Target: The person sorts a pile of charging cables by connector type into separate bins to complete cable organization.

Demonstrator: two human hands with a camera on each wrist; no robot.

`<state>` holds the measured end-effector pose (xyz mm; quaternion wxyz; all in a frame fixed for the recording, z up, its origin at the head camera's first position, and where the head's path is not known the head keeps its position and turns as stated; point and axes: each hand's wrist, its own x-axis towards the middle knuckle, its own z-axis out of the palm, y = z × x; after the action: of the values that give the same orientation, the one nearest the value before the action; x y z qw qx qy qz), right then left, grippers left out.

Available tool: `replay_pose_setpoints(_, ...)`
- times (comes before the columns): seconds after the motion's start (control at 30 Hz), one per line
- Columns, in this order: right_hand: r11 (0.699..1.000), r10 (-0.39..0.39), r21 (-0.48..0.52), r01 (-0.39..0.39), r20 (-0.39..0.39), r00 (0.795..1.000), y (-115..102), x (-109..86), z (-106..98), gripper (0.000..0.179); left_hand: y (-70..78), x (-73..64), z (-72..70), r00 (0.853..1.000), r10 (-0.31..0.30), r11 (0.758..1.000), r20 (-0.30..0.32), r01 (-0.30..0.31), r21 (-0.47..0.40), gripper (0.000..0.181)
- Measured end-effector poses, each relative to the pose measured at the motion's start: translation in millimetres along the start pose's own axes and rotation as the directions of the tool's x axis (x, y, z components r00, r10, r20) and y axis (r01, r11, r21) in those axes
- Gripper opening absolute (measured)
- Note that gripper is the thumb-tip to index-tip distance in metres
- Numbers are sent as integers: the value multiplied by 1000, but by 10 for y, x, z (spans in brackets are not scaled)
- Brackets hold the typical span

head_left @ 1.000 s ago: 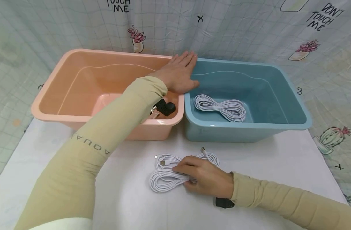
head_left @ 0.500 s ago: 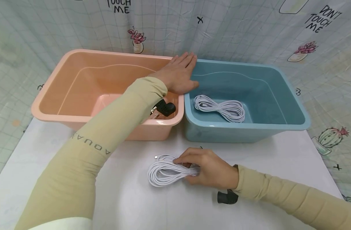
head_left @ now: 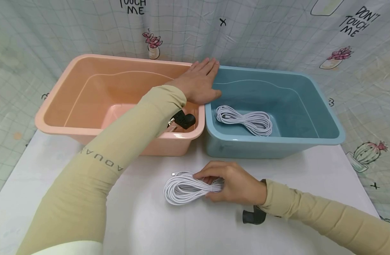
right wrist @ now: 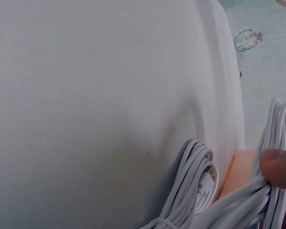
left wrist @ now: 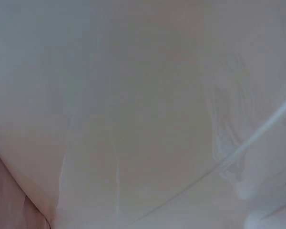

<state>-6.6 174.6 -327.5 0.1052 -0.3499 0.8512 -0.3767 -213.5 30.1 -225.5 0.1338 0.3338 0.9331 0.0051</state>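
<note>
My left hand (head_left: pixel 199 83) rests with straight, spread fingers across the adjoining rims of the peach bin (head_left: pixel 118 61) and the blue bin (head_left: pixel 278 140). On the white table in front of them, my right hand (head_left: pixel 231 182) pinches a coiled white USB cable (head_left: pixel 183 191) between thumb and fingers. In the right wrist view the held coil (right wrist: pixel 279 129) stands at the right edge under my thumb. Beside it a second coiled white cable (right wrist: pixel 186 176) shows its USB plug; the held coil mostly hides this one in the head view.
Another coiled white cable (head_left: pixel 246 120) lies inside the blue bin. A black part (head_left: pixel 183 119) and small metallic pieces show in the peach bin under my left wrist. A similar black part (head_left: pixel 254 215) sits below my right wrist. A printed curtain (head_left: pixel 262 32) hangs behind.
My right hand has tightened on the front cable coil and raised it slightly away from me, over the coil behind. My left hand has stayed on the rims.
</note>
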Motion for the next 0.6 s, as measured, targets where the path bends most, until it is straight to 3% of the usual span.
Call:
replay_pose_setpoints(0.37, 995, 49, 83, -51, 26, 998, -26, 17, -33, 63, 5, -9, 4, 1000, -5, 1000, 1, 5, -1, 86)
replay_pose_setpoints(0.6, 980, 79, 178, -89, 64, 995, -33, 26, -65, 57, 10, -13, 0, 1000, -4, 1000, -3, 4, 0, 86)
